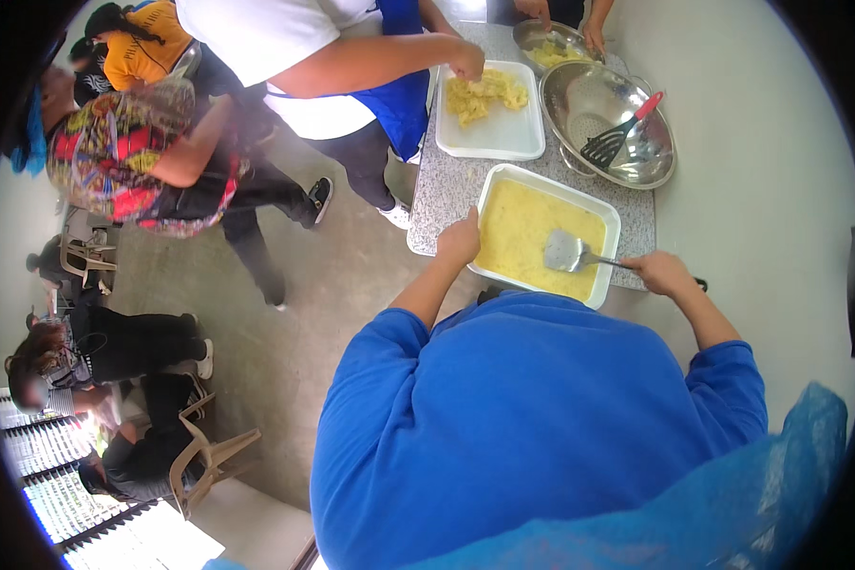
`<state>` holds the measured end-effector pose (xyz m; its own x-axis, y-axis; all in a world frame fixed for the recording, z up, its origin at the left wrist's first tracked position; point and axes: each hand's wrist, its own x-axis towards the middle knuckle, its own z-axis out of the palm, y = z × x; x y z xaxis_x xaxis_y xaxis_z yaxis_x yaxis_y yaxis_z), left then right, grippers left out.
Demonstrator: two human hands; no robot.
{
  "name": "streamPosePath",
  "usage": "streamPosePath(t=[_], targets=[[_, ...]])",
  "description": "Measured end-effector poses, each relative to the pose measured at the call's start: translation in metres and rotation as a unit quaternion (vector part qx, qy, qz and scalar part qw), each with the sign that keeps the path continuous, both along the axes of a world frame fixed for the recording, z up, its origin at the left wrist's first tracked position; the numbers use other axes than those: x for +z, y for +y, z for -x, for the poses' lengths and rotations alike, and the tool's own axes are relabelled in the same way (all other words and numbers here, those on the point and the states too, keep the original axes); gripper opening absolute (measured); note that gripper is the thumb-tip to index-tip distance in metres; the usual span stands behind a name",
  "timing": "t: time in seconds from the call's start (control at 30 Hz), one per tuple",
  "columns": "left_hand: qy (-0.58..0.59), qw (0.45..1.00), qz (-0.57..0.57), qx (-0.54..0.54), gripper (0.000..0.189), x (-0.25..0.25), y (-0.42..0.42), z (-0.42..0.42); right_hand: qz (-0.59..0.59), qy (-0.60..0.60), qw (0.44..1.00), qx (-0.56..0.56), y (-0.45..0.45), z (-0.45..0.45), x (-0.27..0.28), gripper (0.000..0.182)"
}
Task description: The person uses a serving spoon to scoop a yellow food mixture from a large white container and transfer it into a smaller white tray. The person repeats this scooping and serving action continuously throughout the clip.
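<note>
A white rectangular tray (pixel 546 174) lies before me, spread across with a yellow mash (pixel 516 221) that reaches its walls. My left hand (pixel 459 239) grips the tray's left rim. In my right hand (pixel 659 272) is the handle of a metal turner (pixel 564 251). Its flat blade rests on the mash near the tray's right side, with some mash smeared on the metal. The tray sits at the near end of a speckled granite-look table (pixel 445 178).
A second white tray (pixel 502 142) holds lumpy yellow mash under a co-worker's hand (pixel 467 60). Beside it stands a steel colander (pixel 566 85) with a red-handled slotted turner (pixel 616 142). Another person's hands (pixel 593 37) work at a metal bowl (pixel 524 35). A wall (pixel 741 178) borders the right.
</note>
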<state>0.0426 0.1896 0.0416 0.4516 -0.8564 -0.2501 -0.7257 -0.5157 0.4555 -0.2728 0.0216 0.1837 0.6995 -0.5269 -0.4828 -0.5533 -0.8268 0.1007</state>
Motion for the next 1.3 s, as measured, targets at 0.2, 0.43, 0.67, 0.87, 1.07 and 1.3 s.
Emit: streamPosePath(t=[0.2, 0.43, 0.67, 0.87, 1.07, 1.3], targets=[[0.016, 1.0, 0.003, 0.015, 0.051, -0.011, -0.008, -0.011, 0.031, -0.027, 0.999, 0.003, 0.016, -0.08, 0.026, 0.038], [0.047, 0.998, 0.013, 0.025, 0.05, -0.02, -0.014, -0.017, -0.037, 0.005, 0.998, 0.041, 0.034, -0.112, -0.011, 0.051], [0.169, 0.979, 0.105, 0.049, 0.048, -0.044, -0.011, -0.037, -0.052, 0.107, 0.988, 0.097, 0.018, -0.091, 0.042, 0.046], [0.155, 0.982, 0.1, 0.038, 0.046, -0.04, -0.016, -0.039, 0.019, -0.03, 0.998, 0.051, 0.012, -0.138, -0.008, 0.041], [0.147, 0.983, 0.102, 0.047, 0.045, -0.039, -0.014, -0.038, -0.027, 0.062, 0.994, 0.082, 0.045, -0.135, -0.01, 0.04], [0.148, 0.98, 0.121, 0.047, 0.045, -0.038, -0.015, -0.035, -0.023, 0.087, 0.993, 0.08, 0.039, -0.09, 0.016, 0.043]])
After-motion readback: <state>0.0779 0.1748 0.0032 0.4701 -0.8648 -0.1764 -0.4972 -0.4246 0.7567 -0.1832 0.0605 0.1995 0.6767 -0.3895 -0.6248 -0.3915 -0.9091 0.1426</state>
